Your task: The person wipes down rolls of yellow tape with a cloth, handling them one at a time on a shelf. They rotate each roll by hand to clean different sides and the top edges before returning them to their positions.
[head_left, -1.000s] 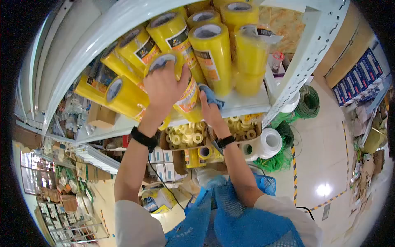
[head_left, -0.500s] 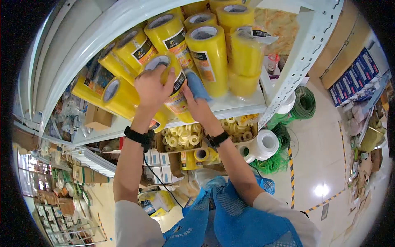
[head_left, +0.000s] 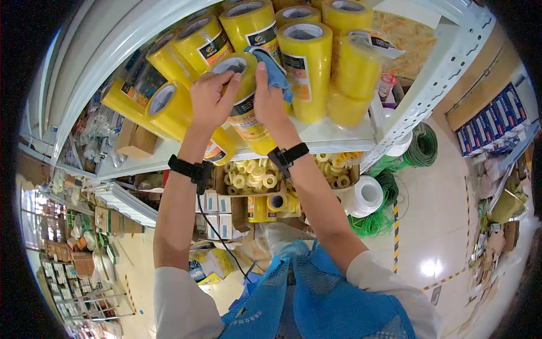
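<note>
A tall yellow pack of packing tape rolls [head_left: 247, 125] with a black and orange label stands at the shelf's front edge. My left hand [head_left: 212, 101] grips its upper left side, with fingers curled at the top rim. In my right hand [head_left: 271, 106] is a blue cloth [head_left: 275, 70], pressed against the pack's upper right side. The thumb points up along the pack, while the other fingers are partly hidden. Close behind stand more yellow tape packs [head_left: 305, 62], and one pack leans on the left [head_left: 166, 110].
The white metal shelf [head_left: 355, 135] ends at a perforated upright [head_left: 435, 79] on the right. Below are cardboard boxes of pale plastic rings [head_left: 254, 176]. White spools [head_left: 364, 195] and coils of green wire [head_left: 419, 144] sit to the right. A black cable [head_left: 220, 248] hangs from my left wrist strap.
My right hand has moved up the pack's right side, bringing the blue cloth to the upper rim. My left hand stays at the top left. The view has shifted slightly.
</note>
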{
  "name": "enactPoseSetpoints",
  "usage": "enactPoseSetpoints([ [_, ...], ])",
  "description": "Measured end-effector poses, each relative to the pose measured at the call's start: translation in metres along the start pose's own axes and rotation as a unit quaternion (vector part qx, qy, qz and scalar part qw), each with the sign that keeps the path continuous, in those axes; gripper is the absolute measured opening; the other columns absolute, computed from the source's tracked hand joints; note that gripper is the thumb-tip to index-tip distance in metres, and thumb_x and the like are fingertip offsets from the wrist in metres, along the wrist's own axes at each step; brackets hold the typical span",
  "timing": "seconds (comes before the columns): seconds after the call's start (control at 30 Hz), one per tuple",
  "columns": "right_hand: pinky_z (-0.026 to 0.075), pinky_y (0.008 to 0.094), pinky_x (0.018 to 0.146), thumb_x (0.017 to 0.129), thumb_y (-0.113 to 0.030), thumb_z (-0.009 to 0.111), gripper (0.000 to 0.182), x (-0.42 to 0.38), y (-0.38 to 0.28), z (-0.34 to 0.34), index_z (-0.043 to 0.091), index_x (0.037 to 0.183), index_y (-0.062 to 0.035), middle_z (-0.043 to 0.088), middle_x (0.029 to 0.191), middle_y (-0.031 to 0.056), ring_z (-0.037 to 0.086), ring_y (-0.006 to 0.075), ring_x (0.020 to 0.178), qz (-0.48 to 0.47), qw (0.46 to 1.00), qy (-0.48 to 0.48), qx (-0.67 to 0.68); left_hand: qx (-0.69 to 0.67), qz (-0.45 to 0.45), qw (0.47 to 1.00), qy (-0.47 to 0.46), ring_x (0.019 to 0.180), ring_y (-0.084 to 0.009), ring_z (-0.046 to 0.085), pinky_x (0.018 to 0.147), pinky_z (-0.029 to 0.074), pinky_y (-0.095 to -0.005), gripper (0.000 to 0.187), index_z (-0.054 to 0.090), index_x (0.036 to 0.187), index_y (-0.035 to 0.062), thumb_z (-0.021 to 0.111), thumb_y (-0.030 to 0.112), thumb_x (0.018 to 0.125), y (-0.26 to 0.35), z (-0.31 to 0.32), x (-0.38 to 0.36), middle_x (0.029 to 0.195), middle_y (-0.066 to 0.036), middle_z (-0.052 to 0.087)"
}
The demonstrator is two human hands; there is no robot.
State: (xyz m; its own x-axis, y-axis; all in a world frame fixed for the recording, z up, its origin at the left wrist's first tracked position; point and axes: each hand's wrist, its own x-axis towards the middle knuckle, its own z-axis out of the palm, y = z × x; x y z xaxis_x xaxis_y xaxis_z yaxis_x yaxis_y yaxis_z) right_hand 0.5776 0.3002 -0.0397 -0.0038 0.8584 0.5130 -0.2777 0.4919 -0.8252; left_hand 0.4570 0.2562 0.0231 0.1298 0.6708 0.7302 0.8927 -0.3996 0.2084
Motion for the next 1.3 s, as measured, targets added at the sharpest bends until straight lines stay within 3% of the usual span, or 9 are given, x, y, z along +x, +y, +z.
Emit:
enactPoseSetpoints([
  [0.13,0.033,0.0414,0.109,0.104,-0.051,0.028,0.07,-0.017,0.034,-0.012,0.04,0.14,0.0083,0.051,0.135,0.0302,0.044,0.0409,0.131,0.191,0.979,-0.067,0.021,-0.01,0.006,1.0,-0.013,0.057,-0.0334,0.056,0.053,0.042,-0.0419,0.021,0.068,0.08,0.0057,0.065,0.025,0.086,-0.003,-0.001,0.0,0.057,-0.016,0.053],
  [0.4,0.046,0.0524,0.086,0.104,-0.049,0.029,0.069,-0.094,0.177,-0.059,0.04,0.136,0.0103,0.061,0.105,0.0383,0.058,0.0529,0.099,0.235,0.951,-0.127,-0.152,0.113,0.127,0.985,-0.005,0.065,-0.0351,0.062,0.067,0.049,-0.0416,0.024,0.07,0.091,0.0061,0.063,0.029,0.087,0.017,-0.006,0.006,0.07,-0.017,0.064],
  [0.53,0.045,0.0535,0.078,0.104,-0.045,0.033,0.061,-0.092,0.15,-0.068,0.052,0.124,0.0093,0.061,0.093,0.0395,0.059,0.052,0.091,0.324,0.918,-0.136,-0.182,0.232,0.011,0.97,-0.068,0.077,-0.037,0.066,0.074,0.051,-0.0452,0.035,0.063,0.101,-0.0013,0.058,0.032,0.09,0.062,0.002,0.013,0.08,-0.022,0.066],
  [0.7,0.043,0.0514,0.081,0.102,-0.055,0.029,0.073,-0.092,0.132,-0.071,0.06,0.107,0.0105,0.061,0.092,0.0394,0.058,0.0522,0.094,0.264,0.951,-0.088,-0.132,0.227,-0.056,0.969,-0.082,0.077,-0.0401,0.066,0.07,0.053,-0.0483,0.042,0.059,0.098,-0.0053,0.056,0.036,0.092,0.075,0.022,0.016,0.079,-0.025,0.065],
  [0.77,0.044,0.0496,0.084,0.1,-0.061,0.028,0.079,-0.088,0.132,-0.074,0.061,0.106,0.0103,0.061,0.094,0.0393,0.057,0.053,0.097,0.375,0.902,-0.142,-0.162,0.223,-0.048,0.973,-0.045,0.073,-0.0407,0.066,0.067,0.052,-0.0485,0.041,0.06,0.099,-0.0023,0.055,0.038,0.092,0.07,0.027,0.014,0.078,-0.023,0.066],
  [0.97,0.036,0.0406,0.102,0.097,-0.069,0.019,0.097,-0.097,0.122,-0.054,0.053,0.121,0.0179,0.058,0.119,0.0365,0.053,0.0406,0.119,0.39,0.915,-0.07,-0.071,0.229,-0.06,0.971,0.027,0.064,-0.0351,0.066,0.06,0.051,-0.0458,0.036,0.062,0.094,0.0051,0.06,0.04,0.087,0.053,0.022,0.004,0.068,-0.016,0.066],
  [1.17,0.038,0.0447,0.102,0.101,-0.06,0.027,0.081,-0.08,0.092,-0.034,0.043,0.135,0.0118,0.053,0.127,0.0368,0.051,0.0473,0.119,0.271,0.961,-0.032,-0.039,0.11,-0.071,0.991,0.038,0.065,-0.0339,0.065,0.057,0.049,-0.0454,0.028,0.065,0.089,0.0098,0.058,0.037,0.089,0.032,0.024,0.0,0.066,-0.014,0.065],
  [1.23,0.034,0.0431,0.107,0.103,-0.052,0.032,0.07,-0.056,0.07,-0.032,0.037,0.141,0.0075,0.048,0.137,0.0312,0.049,0.0418,0.123,0.237,0.884,-0.241,-0.323,0.078,-0.063,0.993,0.058,0.062,-0.0333,0.064,0.056,0.047,-0.0442,0.028,0.064,0.085,0.0088,0.059,0.035,0.089,0.033,0.024,0.002,0.064,-0.014,0.063],
  [1.3,0.036,0.0432,0.105,0.104,-0.043,0.039,0.059,-0.036,0.046,-0.011,0.041,0.139,0.0053,0.052,0.133,0.0269,0.05,0.0413,0.12,0.077,0.996,0.017,-0.034,0.049,-0.055,0.994,0.079,0.059,-0.0328,0.062,0.054,0.046,-0.0429,0.028,0.064,0.08,0.0078,0.059,0.034,0.09,0.034,0.021,0.003,0.062,-0.014,0.061],
])
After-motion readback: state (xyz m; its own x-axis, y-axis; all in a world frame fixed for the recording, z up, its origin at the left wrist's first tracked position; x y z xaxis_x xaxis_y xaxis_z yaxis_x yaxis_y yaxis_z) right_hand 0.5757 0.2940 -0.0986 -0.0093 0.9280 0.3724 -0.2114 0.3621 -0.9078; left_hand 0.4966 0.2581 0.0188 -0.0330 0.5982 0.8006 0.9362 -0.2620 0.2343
